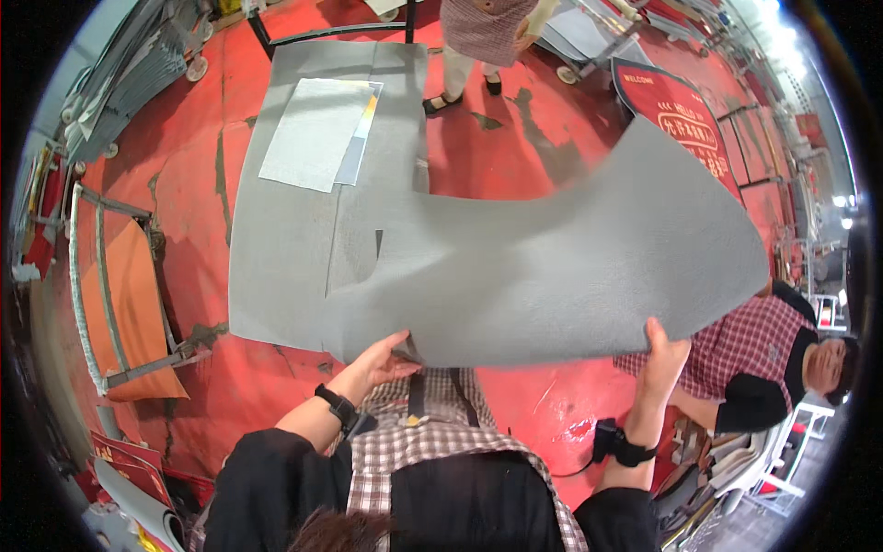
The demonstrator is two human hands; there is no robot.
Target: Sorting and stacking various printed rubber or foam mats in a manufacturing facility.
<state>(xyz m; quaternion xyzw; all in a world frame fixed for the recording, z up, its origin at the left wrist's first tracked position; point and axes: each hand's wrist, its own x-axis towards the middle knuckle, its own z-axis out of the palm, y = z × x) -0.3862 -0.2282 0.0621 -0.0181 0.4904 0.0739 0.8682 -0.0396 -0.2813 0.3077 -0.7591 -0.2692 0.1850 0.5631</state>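
Note:
A large, flexible grey mat (552, 276) spans the middle, its right part lifted and curved at the far corner. My right hand (667, 354) pinches its near edge toward the right, thumb on top and fingers underneath. Along the same edge farther left, my left hand (382, 361) grips it with the thumb above and fingers partly hidden below. The mat's left part rests over more grey sheet material (276, 248). On that material lie a pale grey rectangular sheet (313, 133) and a partly covered colourful printed sheet (368, 138).
A red printed mat (676, 115) lies beyond the raised corner. A metal rack with an orange sheet (133, 304) stands at left. One person (483, 37) stands at the back; another (763, 340) is close on the right. Stacked grey sheets (138, 78) fill the far left.

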